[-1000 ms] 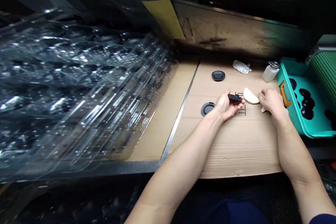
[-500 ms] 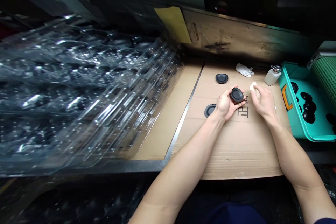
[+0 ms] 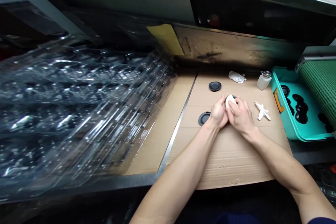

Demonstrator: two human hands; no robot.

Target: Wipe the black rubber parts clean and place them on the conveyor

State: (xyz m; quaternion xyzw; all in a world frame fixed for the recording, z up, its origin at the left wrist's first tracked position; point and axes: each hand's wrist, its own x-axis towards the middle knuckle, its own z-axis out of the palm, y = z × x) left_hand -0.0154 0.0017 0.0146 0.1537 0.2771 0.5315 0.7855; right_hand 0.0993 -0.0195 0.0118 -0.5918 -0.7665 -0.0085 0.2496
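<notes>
Clenched together at mid-sheet, both hands close on one small stack.
Curled fingers of the left hand (image 3: 217,113) cup a black round plastic disc (image 3: 235,97), nearly hidden, with only a dark sliver showing at the stack's 12 o'clock. The right hand (image 3: 240,116) pinches a white oval foam pad (image 3: 230,100) flat against that disc, so the pad lies at 10 o'clock from the right knuckles and touches both hands. On the brown cardboard sheet (image 3: 231,161), a second black disc (image 3: 215,86) lies at 12 o'clock, a third black disc (image 3: 203,118) lies at 9 o'clock just beside the left hand, and a crumpled white wipe (image 3: 262,111) lies at 3 o'clock, near the teal plastic bin (image 3: 288,126).
</notes>
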